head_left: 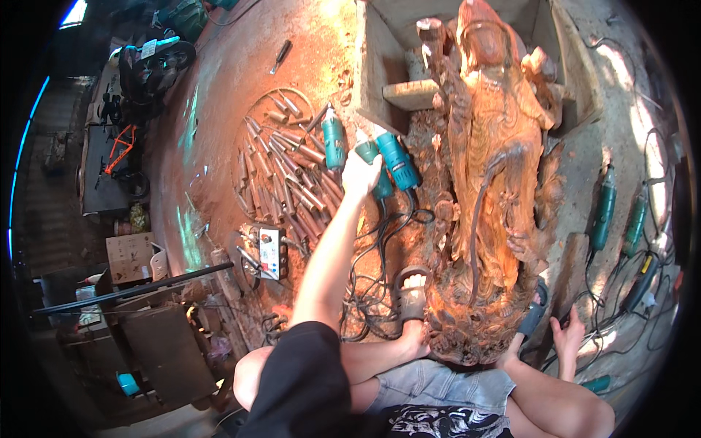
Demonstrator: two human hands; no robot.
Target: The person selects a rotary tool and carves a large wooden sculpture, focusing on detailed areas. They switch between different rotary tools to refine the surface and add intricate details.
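Note:
My left hand (361, 172) reaches forward and grips a teal power grinder (374, 169) lying on the dusty floor, next to two more teal grinders (398, 160) (334, 142). My right hand (568, 337) rests flat on the ground at the right, fingers spread, holding nothing. A large reddish wooden carved statue (491, 168) lies lengthwise in front of me. My left foot in a sandal (411, 292) sits against its base.
Several wood chisels (285, 175) lie fanned out left of the grinders. A power strip (272, 252) and tangled black cables (372, 285) lie near my arm. More green tools (604, 208) lie at the right. Bicycles (120, 146) and boxes stand far left.

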